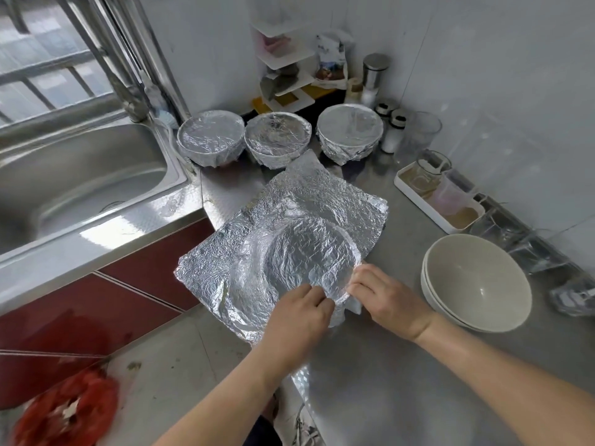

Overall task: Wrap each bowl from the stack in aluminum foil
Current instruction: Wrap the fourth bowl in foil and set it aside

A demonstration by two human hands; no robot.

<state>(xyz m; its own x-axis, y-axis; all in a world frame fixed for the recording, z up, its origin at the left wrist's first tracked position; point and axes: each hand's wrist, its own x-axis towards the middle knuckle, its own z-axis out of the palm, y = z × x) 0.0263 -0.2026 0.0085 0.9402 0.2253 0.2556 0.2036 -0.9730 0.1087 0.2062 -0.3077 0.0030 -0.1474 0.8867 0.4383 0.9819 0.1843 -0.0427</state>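
A crinkled sheet of aluminum foil lies spread on the steel counter, draped over a bowl whose round rim shows through it. My left hand pinches the foil at the near edge of that bowl. My right hand grips the foil at the bowl's near right side. A stack of bare cream bowls stands to the right. Three bowls wrapped in foil stand in a row at the back.
A steel sink with a tap fills the left. A white tray with glass cups, jars and shakers lines the right wall. A corner shelf stands at the back. A red mesh bag lies on the floor.
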